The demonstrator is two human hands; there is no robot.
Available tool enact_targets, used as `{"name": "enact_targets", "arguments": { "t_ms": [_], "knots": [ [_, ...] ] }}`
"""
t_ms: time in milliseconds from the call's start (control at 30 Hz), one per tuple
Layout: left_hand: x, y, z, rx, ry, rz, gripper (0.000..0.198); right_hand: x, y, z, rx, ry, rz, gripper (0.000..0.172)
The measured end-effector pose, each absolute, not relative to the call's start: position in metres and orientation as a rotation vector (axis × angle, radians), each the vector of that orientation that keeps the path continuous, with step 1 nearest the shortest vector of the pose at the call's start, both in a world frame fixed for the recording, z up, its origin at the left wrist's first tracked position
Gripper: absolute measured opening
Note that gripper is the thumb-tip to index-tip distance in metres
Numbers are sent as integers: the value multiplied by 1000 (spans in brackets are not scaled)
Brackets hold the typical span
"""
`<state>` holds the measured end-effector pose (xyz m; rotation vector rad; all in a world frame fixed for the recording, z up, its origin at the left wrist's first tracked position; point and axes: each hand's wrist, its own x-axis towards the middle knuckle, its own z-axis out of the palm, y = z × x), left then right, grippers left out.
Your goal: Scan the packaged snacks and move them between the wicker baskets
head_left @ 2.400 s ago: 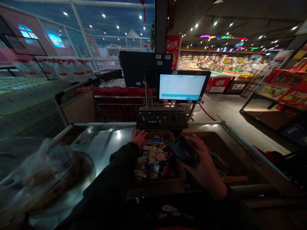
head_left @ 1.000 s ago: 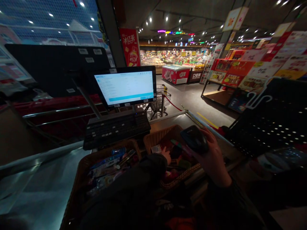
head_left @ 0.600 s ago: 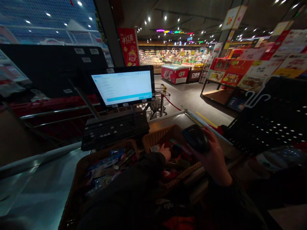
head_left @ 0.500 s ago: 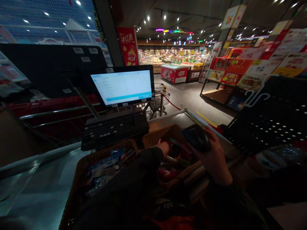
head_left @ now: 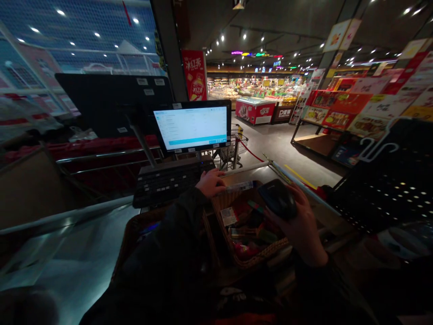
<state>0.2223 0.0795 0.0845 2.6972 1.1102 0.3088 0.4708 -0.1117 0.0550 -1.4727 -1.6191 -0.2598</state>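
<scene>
A person at a dim checkout counter (head_left: 64, 253), one hand on a packet, the other round a scanner.

Largest first: the lit monitor (head_left: 193, 127) stands behind the black keyboard (head_left: 169, 179); in front, a wicker basket (head_left: 252, 259) holds small packets; the right hand (head_left: 301, 225) is wrapped round a dark handheld scanner (head_left: 278, 198) just above the basket; the left hand (head_left: 210, 182) sits at the basket's far rim beside the keyboard, fingers closed on what seems a long thin packet (head_left: 238, 186), though the gloom blurs it.
</scene>
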Motion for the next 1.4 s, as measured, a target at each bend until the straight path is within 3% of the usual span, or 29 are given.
{"name": "enact_targets", "arguments": {
  "t_ms": [167, 367, 1400],
  "knots": [
    [183, 52, 131, 2672, 1329, 544, 12, 448, -106, 58, -1437, -1682, -242, 46],
    [144, 26, 153, 2700, 1514, 645, 11, 410, -101, 68, -1318, -1791, -199, 56],
    [26, -13, 141, 2503, 1715, 609, 11, 313, -127, 78, -1154, -1957, -5, 56]
  ]
}}
